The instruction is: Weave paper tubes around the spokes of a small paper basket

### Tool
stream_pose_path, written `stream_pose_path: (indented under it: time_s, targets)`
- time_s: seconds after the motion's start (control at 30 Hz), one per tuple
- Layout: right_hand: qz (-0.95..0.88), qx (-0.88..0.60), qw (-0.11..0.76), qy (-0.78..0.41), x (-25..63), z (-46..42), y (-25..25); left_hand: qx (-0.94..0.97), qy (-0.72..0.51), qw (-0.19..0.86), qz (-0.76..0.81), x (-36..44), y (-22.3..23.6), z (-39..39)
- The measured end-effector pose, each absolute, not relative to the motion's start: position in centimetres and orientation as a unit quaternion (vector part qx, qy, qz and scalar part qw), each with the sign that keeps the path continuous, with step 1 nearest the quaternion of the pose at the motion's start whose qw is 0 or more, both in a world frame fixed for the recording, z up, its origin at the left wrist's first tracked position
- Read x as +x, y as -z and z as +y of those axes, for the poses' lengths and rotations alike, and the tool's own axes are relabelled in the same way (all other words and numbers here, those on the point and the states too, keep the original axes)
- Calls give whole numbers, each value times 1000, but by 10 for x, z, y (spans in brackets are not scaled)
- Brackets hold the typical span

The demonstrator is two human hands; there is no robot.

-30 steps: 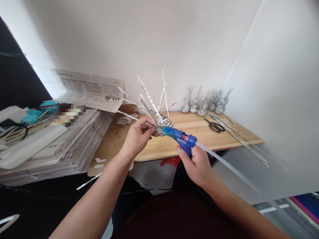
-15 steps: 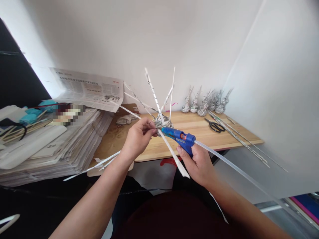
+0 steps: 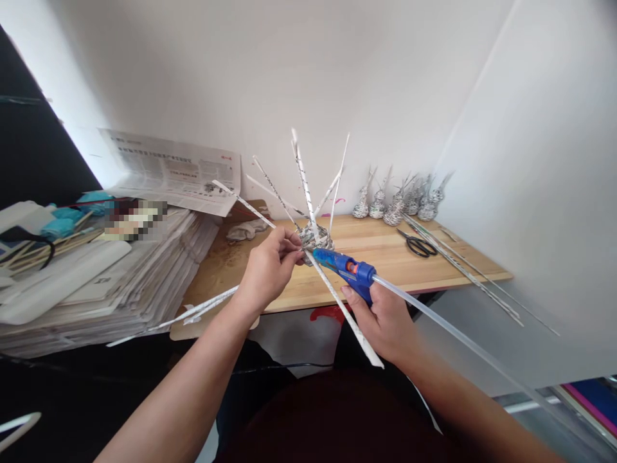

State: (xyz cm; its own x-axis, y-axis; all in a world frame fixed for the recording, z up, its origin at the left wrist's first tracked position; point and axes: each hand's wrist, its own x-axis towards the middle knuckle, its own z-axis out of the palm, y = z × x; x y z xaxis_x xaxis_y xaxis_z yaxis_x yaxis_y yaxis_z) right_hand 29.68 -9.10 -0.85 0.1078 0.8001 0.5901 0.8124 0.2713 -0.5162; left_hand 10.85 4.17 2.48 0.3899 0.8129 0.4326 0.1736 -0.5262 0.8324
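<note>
My left hand [image 3: 270, 262] pinches the near left side of a small woven newspaper piece [image 3: 324, 239], from which several rolled paper sticks fan out upward and sideways. One paper stick [image 3: 344, 312] points down toward me, passing between my hands. My right hand [image 3: 385, 315] is wrapped round the handle of a blue glue gun [image 3: 349, 269]. The gun's nozzle is at the woven piece, close to my left fingertips; whether it touches cannot be made out. A long clear glue stick [image 3: 434, 311] sticks out of the gun's back.
Black scissors [image 3: 418, 244] and loose paper sticks [image 3: 463, 267] lie on the right of the wooden table [image 3: 376, 241]. Several gourd-shaped woven pieces [image 3: 394, 209] stand by the wall. At left is a tall paper stack [image 3: 159, 283], with a newspaper sheet [image 3: 173, 170] behind it.
The woven piece has turned slightly: its upper sticks have shifted right, and the near stick's end has swung down and right. Both hands keep their grip in nearly the same place.
</note>
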Motion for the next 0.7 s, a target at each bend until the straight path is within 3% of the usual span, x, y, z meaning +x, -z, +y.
stream_pose_path:
  time_s: [0.27,0.37,0.43,0.53,0.6,0.7]
  targets:
    - [-672,-601,433,-5,294,-91,7,743,-445,370,335,108,-24,43]
    - [-637,-600,483,-38,294,-87,9,734,-445,381,345,103,-27,45]
    - [-589,-577,549,-139,294,-80,13,719,-459,390,347,96,-33,48]
    - [-461,-500,623,-386,290,-64,21,695,-498,392,339,82,-44,53]
    - [-374,-445,616,-531,284,-47,29,685,-523,385,331,73,-51,56]
    - [-293,-408,511,-698,266,-12,40,678,-545,372,324,63,-59,59]
